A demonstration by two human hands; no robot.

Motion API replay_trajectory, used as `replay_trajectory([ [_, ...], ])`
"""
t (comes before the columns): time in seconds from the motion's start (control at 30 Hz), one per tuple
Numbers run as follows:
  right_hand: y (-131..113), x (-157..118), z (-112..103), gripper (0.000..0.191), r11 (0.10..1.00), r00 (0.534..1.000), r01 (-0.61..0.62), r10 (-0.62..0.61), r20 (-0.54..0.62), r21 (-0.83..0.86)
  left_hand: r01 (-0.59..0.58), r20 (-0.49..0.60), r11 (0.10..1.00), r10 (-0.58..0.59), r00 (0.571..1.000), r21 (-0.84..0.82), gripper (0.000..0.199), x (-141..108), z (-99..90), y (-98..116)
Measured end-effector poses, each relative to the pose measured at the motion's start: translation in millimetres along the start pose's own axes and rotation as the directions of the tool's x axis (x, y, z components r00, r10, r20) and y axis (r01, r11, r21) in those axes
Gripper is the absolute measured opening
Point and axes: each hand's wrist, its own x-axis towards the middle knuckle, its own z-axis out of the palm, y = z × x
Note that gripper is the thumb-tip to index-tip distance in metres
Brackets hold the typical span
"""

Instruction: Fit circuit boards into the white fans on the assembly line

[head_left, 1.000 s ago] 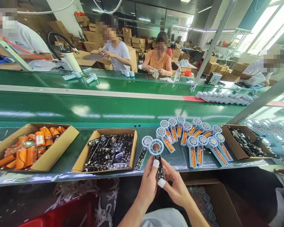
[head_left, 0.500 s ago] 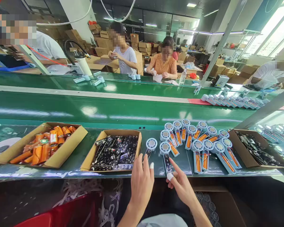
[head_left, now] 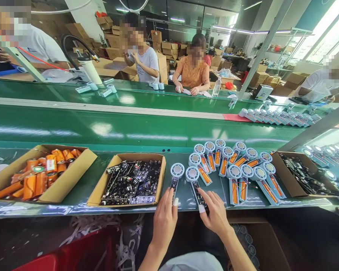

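Two pale blue handheld fan housings with round slotted heads lie side by side at the near edge of the bench. Each has a black circuit board set in its handle. My left hand [head_left: 165,216] is closed round the lower handle of the left fan housing [head_left: 177,170], fingers on the board and thumb beside it. On the right fan housing [head_left: 192,174], my right hand [head_left: 216,212] presses the circuit board [head_left: 198,192] with the index finger, its thumb at the handle's bottom end. Both thumbs wear white finger covers. The handle ends are partly hidden by my fingers.
Left of my hands stand a carton of black circuit boards [head_left: 162,177] and a carton of orange batteries [head_left: 81,165]. Several fan housings with orange batteries [head_left: 234,172] lie to the right, before another carton of boards [head_left: 296,194]. Across the green conveyor [head_left: 147,130], co-workers sit.
My right hand has come round so its fingers lie over the board of the right fan housing. My left fingers have settled on the left one. The whole view has shifted slightly.
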Motion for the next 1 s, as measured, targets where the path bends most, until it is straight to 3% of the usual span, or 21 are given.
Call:
replay_trajectory([
  [0.13,2,0,4,0.047,0.998,0.996,0.067,-0.067,-0.061,0.007,-0.008,-0.002,1.0,0.008,1.0,0.0,0.052,0,1.0,1],
  [0.3,2,0,5,0.044,0.996,0.991,0.092,-0.093,-0.096,-0.005,0.02,-0.016,1.0,-0.02,1.0,0.004,0.045,3,0.5,2],
  [0.6,3,-1,5,0.046,0.998,0.996,0.067,-0.068,-0.05,-0.01,0.066,0.0,0.998,-0.066,0.998,0.004,0.044,3,1.8,7],
  [0.83,-2,2,-3,0.064,1.0,0.999,-0.002,0.001,0.044,0.016,0.128,0.084,0.991,-0.125,0.989,-0.031,0.056,14,-1.6,13],
  [1.0,-7,8,-9,0.066,0.998,0.992,-0.045,0.041,0.117,0.035,0.091,0.13,0.995,-0.086,0.988,-0.037,0.06,17,3.3,7],
])
